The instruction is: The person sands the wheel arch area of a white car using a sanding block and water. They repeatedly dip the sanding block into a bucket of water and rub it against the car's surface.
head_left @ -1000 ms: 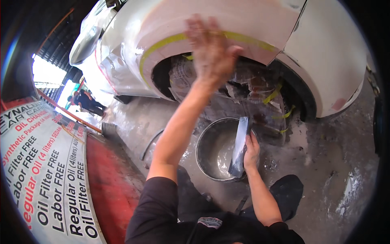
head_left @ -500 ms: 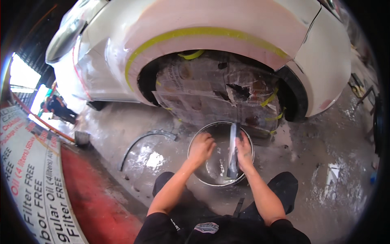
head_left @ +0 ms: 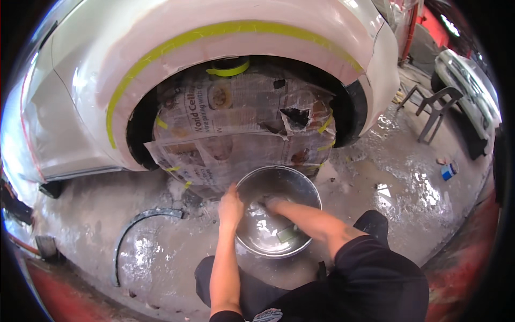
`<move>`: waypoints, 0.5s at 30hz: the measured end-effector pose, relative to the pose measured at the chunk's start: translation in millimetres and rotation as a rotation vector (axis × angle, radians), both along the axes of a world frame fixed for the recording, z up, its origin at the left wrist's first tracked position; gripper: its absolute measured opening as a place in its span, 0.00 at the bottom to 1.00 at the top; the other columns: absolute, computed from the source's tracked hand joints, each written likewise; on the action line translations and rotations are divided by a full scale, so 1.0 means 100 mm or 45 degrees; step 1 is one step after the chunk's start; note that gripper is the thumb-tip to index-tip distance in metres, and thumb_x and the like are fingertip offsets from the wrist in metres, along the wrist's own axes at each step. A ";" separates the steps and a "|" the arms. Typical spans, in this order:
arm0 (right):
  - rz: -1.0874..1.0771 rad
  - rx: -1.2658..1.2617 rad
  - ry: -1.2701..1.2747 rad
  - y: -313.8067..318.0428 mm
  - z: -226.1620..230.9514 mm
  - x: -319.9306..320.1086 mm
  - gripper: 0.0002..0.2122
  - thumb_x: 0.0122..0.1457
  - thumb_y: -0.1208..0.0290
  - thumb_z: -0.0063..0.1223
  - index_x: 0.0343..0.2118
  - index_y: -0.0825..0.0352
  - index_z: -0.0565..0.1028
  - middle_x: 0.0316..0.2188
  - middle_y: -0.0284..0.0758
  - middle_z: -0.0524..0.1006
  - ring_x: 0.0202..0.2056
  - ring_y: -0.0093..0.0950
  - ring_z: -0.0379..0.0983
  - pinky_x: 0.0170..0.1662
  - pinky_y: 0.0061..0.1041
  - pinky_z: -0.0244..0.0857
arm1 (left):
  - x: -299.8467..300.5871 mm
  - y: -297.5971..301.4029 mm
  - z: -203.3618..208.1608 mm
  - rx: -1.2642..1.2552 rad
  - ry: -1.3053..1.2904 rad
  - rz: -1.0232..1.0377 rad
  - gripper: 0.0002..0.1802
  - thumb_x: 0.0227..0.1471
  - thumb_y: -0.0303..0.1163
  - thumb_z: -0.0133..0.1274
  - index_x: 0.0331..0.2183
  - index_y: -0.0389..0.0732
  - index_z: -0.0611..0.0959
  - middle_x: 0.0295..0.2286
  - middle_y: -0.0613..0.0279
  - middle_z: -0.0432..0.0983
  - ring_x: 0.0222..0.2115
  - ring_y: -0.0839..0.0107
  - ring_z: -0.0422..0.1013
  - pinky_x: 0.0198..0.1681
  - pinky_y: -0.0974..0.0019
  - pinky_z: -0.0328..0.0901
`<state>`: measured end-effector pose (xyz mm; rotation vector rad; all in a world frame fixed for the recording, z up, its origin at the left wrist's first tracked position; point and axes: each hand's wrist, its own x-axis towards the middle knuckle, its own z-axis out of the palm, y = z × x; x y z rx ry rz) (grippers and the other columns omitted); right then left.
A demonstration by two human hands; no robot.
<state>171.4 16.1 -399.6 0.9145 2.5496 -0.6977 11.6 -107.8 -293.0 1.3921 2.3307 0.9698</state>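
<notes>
A round metal basin (head_left: 316, 196) of murky water stands on the wet floor in front of me. My left hand (head_left: 230, 208) is at its left rim, with the fingers closed over the edge. My right hand (head_left: 273, 205) reaches down into the water; its fingers are hidden, so what it holds, if anything, does not show. A greenish flat piece (head_left: 288, 234) lies in the basin near its front. Beyond is the car's pinkish-white fender (head_left: 257, 40), with a yellow-green strip of masking tape (head_left: 236, 27) along the wheel arch. Taped newspaper (head_left: 230, 145) covers the wheel and is torn at the right.
A dark curved trim strip (head_left: 129, 231) lies on the floor to the left. At the right are a grey plastic chair (head_left: 437, 104), a small blue-and-white can (head_left: 448, 170) and a car bumper (head_left: 469, 96). The concrete floor (head_left: 365, 182) is wet.
My right hand has gone from holding a long dark sanding block above the basin into the water; the block is out of sight. My left hand has moved to the rim. The view has turned right.
</notes>
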 end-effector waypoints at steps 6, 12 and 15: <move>-0.086 -0.043 -0.350 -0.09 -0.88 0.06 0.20 0.61 0.58 0.53 0.53 0.58 0.80 0.52 0.43 0.80 0.52 0.40 0.77 0.52 0.41 0.70 | -0.02 0.03 -0.05 0.162 -0.144 -0.055 0.20 0.58 0.26 0.50 0.52 0.36 0.80 0.39 0.34 0.80 0.43 0.36 0.76 0.45 0.42 0.69; 0.143 -0.290 -0.294 -0.22 1.17 -0.06 0.25 0.61 0.52 0.51 0.52 0.67 0.80 0.48 0.47 0.82 0.48 0.42 0.78 0.50 0.43 0.69 | -0.06 -0.09 0.05 0.428 0.092 0.006 0.21 0.54 0.21 0.56 0.51 0.33 0.81 0.44 0.40 0.78 0.45 0.41 0.74 0.50 0.47 0.69; -0.242 -0.378 0.359 -0.10 1.32 0.42 0.34 0.61 0.48 0.56 0.61 0.74 0.71 0.55 0.49 0.77 0.55 0.43 0.75 0.58 0.38 0.66 | 0.09 -0.03 0.14 0.753 0.207 -0.069 0.20 0.56 0.24 0.57 0.51 0.33 0.78 0.44 0.43 0.77 0.43 0.45 0.75 0.48 0.51 0.70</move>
